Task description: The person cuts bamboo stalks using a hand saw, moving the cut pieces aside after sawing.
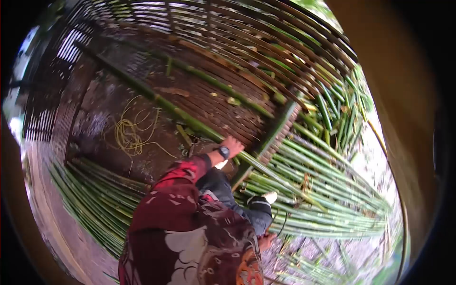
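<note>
My left hand (231, 145), with a dark watch on the wrist, is closed around a long green bamboo pole (178, 112). The pole runs from the upper left, under my hand, towards the bamboo at the right. Low beside my leg, my right hand (267, 241) is partly hidden by my body. From its closed fingers rises a thin, dark, curved thing (285, 223), too blurred to name. A thicker bamboo crosspiece (280, 124) with a notched edge lies close to my left hand. Another green pole (218, 85) lies beyond the held one.
Split bamboo stalks (327, 185) fan out at the right, near my feet. More green stalks (95, 199) lie at the lower left. A tangle of yellow cord (130, 135) rests on the earth floor. A slatted bamboo wall (247, 33) stands along the far side, with cut pieces (339, 109) behind.
</note>
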A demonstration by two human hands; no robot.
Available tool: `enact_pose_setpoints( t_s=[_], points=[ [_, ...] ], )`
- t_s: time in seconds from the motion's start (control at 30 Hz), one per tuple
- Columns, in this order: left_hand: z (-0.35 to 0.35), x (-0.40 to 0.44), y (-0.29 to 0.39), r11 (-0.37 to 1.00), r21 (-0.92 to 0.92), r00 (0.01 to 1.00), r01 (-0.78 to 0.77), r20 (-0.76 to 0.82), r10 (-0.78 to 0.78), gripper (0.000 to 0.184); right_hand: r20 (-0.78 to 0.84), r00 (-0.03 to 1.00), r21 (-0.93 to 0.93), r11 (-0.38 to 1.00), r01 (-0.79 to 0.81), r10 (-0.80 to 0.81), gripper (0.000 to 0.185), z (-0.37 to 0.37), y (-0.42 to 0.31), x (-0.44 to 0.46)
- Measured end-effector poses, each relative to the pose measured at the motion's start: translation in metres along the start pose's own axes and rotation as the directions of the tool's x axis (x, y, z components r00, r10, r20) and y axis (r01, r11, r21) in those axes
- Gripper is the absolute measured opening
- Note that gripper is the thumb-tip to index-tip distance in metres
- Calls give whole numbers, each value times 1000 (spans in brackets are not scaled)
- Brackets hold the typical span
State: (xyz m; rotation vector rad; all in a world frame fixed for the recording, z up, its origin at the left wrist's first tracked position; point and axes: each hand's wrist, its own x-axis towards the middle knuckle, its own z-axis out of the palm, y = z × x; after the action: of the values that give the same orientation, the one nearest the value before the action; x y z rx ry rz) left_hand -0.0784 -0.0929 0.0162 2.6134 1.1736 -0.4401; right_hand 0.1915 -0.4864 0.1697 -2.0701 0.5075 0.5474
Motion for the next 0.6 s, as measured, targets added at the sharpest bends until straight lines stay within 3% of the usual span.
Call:
enact_pose_setpoints(
  t_s=[0.1,0.17,0.23,0.27,0.3,0.33,0.37,0.4,0.47,0.53,0.6],
  points=[
    [-10,3,-42,998,-36,981,-59,-185,51,23,-6,998,-197,978,63,-66,35,-29,1,19],
    [-32,-3,-102,990,-124,994,-69,-93,57,31,33,982,-394,901,182,-184,31,-47,3,37],
    [-83,-36,-182,997,75,981,-24,-189,38,31,99,946,-619,725,301,-308,28,-65,4,55],
    [-113,-52,-221,987,67,986,149,-92,-142,27,140,923,-709,615,346,-358,26,-72,5,65],
    [-137,-70,-250,900,157,910,406,-163,-382,27,177,896,-788,487,376,-407,25,-80,6,75],
    [-101,-71,-292,738,210,758,641,-330,-563,37,216,874,-841,372,393,-436,24,-87,5,82],
    [-122,-86,-305,656,220,692,722,-220,-688,48,258,850,-878,256,405,-460,23,-94,4,90],
    [-119,-89,-308,649,220,685,728,-216,-696,48,304,824,-898,144,415,-479,23,-102,3,97],
    [-123,-74,-312,722,-1,721,692,18,-692,64,391,765,-903,-52,427,-512,23,-109,2,113],
    [-145,-52,-267,785,-102,791,611,28,-611,87,493,687,-867,-237,438,-535,24,-119,1,136],
    [-91,3,-250,886,-131,867,444,-188,-462,101,645,572,-760,-496,419,-506,27,-134,-3,165]
  ],
)
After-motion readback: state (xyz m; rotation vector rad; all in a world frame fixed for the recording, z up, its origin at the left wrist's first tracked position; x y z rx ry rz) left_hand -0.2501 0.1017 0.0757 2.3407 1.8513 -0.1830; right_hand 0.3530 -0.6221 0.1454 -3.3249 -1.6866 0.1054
